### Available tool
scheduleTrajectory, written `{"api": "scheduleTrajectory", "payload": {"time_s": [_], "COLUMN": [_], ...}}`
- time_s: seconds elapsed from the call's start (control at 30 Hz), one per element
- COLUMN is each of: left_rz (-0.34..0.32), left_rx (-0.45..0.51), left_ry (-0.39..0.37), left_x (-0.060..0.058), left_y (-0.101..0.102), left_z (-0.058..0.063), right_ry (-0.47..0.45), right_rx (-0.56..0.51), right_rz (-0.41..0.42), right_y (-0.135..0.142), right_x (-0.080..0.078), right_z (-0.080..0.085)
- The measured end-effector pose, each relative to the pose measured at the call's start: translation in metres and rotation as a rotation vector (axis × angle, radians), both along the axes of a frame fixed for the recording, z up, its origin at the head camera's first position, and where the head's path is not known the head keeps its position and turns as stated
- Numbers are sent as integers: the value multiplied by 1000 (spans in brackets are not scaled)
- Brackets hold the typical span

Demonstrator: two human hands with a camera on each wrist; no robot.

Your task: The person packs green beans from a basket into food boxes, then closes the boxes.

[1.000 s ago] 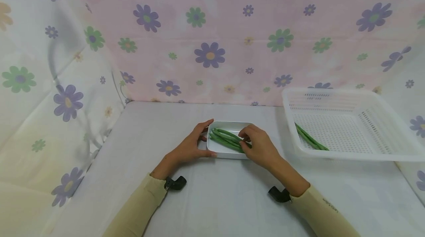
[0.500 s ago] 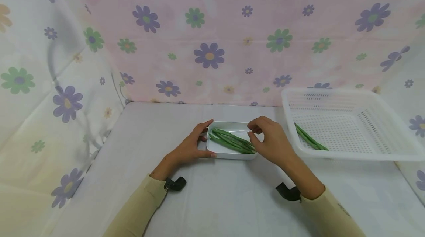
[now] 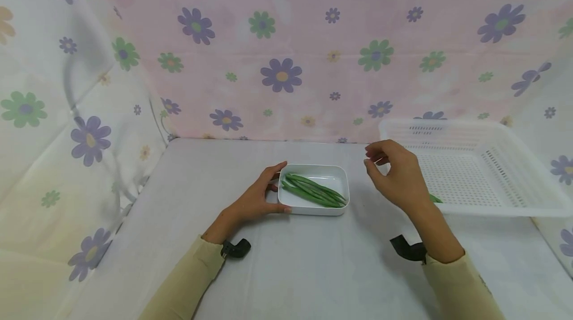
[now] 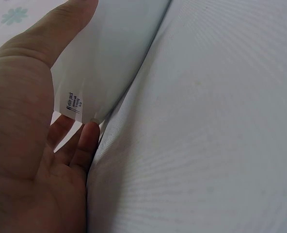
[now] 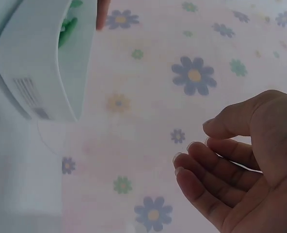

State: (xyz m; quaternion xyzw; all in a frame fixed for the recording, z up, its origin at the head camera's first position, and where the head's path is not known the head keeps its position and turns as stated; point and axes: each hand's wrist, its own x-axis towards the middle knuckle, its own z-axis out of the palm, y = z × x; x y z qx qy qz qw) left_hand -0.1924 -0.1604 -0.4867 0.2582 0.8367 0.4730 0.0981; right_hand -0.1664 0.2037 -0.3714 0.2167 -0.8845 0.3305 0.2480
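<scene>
A small white rectangular dish (image 3: 317, 210) stands on the table, with several green beans (image 3: 313, 191) lying lengthwise in it. My left hand (image 3: 254, 199) grips the dish's left end, thumb at the near corner and fingers round the far corner. In the left wrist view, the dish's outer wall (image 4: 109, 53) with small printing shows between thumb and fingers. My right hand (image 3: 398, 175) is in the air between the dish and a white basket, its fingers loosely bent and nothing in them. The right wrist view shows the fingertips (image 5: 184, 167) apart from the thumb.
The slotted white plastic basket (image 3: 488, 209) stands at the right. A bit of green bean (image 3: 435, 199) shows in its near left corner, the rest hidden behind my right hand. A flowered cloth (image 3: 331, 71) hangs behind the white-covered table (image 3: 286, 270).
My right hand has let go of the beans in the dish and moved right and up to the basket's left edge. The left hand and the dish have stayed in place.
</scene>
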Motion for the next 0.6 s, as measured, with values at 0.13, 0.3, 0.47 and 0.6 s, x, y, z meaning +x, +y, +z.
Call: {"api": "scheduleTrajectory", "payload": {"time_s": [0.13, 0.3, 0.47, 0.6], "left_rz": [-11, -13, -21, -21], "left_rx": [1, 0, 18, 20], "left_ry": [14, 24, 32, 34], "left_x": [-1, -1, -1, -1], "left_y": [0, 0, 0, -1], "left_z": [0, -1, -2, -2], "right_ry": [-3, -2, -34, -53], "right_rx": [-21, -63, -78, -66], "right_rz": [-45, -59, -93, -110], "right_y": [14, 31, 44, 53], "right_x": [-4, -9, -12, -15], "right_z": [3, 5, 4, 2]}}
